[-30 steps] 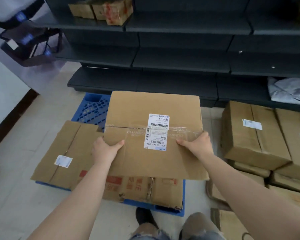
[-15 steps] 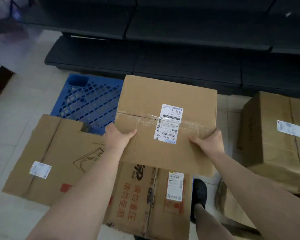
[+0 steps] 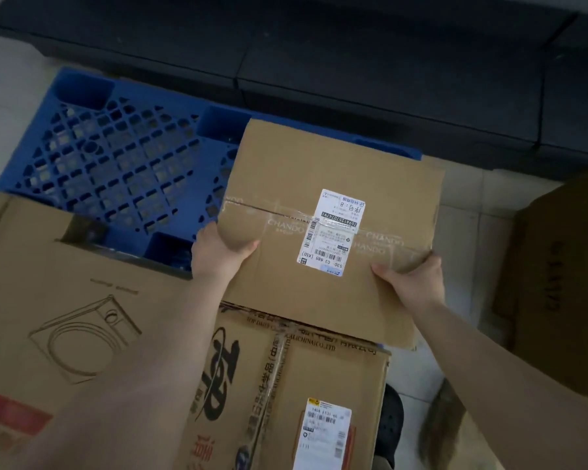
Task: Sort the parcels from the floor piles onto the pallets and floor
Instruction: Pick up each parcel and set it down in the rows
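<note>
This is looking like a stockroom or parcel-sorting area of a shop or warehouse. A blue plastic pallet (image 3: 109,157) is lying on a pale tiled floor (image 3: 469,212), and taped cardboard cartons are sitting on and around it, several carrying printed shipping labels with barcodes (image 3: 333,232). One carton (image 3: 65,317) is showing a line drawing of a washing machine. Dark, low shelving (image 3: 353,62) of the shop-gondola kind is running along the far side.
</note>
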Tool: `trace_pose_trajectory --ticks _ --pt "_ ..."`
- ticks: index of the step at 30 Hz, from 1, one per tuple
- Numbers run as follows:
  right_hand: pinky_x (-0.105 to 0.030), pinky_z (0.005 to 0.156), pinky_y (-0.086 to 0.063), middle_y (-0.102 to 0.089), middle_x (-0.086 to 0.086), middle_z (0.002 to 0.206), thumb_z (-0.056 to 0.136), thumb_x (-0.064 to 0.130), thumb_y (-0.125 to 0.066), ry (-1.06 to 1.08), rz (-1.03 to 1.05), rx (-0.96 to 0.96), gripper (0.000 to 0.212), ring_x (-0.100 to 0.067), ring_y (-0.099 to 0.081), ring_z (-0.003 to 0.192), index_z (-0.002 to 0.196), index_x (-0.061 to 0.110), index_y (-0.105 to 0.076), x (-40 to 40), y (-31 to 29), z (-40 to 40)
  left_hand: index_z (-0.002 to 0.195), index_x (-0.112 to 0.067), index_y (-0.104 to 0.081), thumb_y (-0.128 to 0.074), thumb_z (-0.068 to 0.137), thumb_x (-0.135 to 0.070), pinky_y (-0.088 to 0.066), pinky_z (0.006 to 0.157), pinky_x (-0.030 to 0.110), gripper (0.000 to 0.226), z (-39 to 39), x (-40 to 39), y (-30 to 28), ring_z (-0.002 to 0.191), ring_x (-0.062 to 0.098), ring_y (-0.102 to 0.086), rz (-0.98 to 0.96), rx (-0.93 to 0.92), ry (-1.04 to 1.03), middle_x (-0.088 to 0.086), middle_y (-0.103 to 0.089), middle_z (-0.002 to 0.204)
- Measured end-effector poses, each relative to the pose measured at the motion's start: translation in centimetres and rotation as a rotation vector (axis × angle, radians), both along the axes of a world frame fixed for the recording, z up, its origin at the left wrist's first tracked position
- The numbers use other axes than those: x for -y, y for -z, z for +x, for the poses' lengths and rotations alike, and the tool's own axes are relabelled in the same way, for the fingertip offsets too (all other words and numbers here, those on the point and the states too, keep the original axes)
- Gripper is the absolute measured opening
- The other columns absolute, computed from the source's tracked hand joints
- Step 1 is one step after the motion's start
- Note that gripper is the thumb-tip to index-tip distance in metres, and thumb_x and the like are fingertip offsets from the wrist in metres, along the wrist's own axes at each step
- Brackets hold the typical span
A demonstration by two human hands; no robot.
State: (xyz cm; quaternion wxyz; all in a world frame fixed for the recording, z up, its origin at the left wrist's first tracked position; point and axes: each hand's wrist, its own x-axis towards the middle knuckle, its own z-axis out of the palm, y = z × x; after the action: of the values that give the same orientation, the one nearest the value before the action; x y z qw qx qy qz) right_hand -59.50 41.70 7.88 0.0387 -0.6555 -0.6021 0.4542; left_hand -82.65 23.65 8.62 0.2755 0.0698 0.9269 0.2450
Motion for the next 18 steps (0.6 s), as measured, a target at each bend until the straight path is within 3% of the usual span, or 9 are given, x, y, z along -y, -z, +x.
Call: trace_pose_trajectory --ticks 6,10,13,18 --pt "-0.042 0.104 -0.041 -0.043 -0.008 0.139 0.06 0.027 -0.089 0.032 -0.049 0.043 0.103 -0.027 -0.046 0.126 0.14 0.005 -0.029 1.2 6.0 0.7 0.131 -0.011 -0.046 -0.075 0.072 -0.047 -0.047 0.094 0.049 0.074 0.3 1.2 6.0 0.116 0.032 -0.053 -0.108 0.043 0.116 0.01 -0.054 0.128" --pt "-0.044 0.102 -0.042 -0.043 -0.01 0.138 0.061 0.023 -0.089 0.017 -0.114 0.096 0.1 -0.029 -0.046 0.125 0.139 0.006 -0.028 2.1 7.8 2.5 0.141 -0.011 -0.034 -0.071 0.077 -0.049 -0.043 0.101 0.046 0.083 1.8 2.6 8.2 0.127 0.03 -0.046 -0.274 0.12 0.231 0.009 -0.045 0.14" --pt "-0.042 0.1 -0.044 -0.044 -0.01 0.134 0.06 0.022 -0.09 -0.042 -0.17 0.146 0.099 -0.03 -0.047 0.124 0.137 0.007 -0.03 3.6 9.0 3.6 0.142 -0.011 -0.032 -0.071 0.078 -0.046 -0.045 0.098 0.044 0.082 3.1 4.2 9.3 0.124 0.03 -0.048 -0.323 0.19 0.224 0.009 -0.043 0.141" --pt "-0.041 0.1 -0.041 -0.043 -0.011 0.138 0.064 0.023 -0.087 -0.122 -0.198 0.18 0.099 -0.03 -0.044 0.127 0.14 0.008 -0.026 5.0 10.2 3.4 0.15 -0.013 -0.014 -0.069 0.083 -0.038 -0.043 0.098 0.045 0.091 4.2 6.2 10.5 0.128 0.033 -0.045 -0.411 0.2 0.231 0.009 -0.029 0.151"
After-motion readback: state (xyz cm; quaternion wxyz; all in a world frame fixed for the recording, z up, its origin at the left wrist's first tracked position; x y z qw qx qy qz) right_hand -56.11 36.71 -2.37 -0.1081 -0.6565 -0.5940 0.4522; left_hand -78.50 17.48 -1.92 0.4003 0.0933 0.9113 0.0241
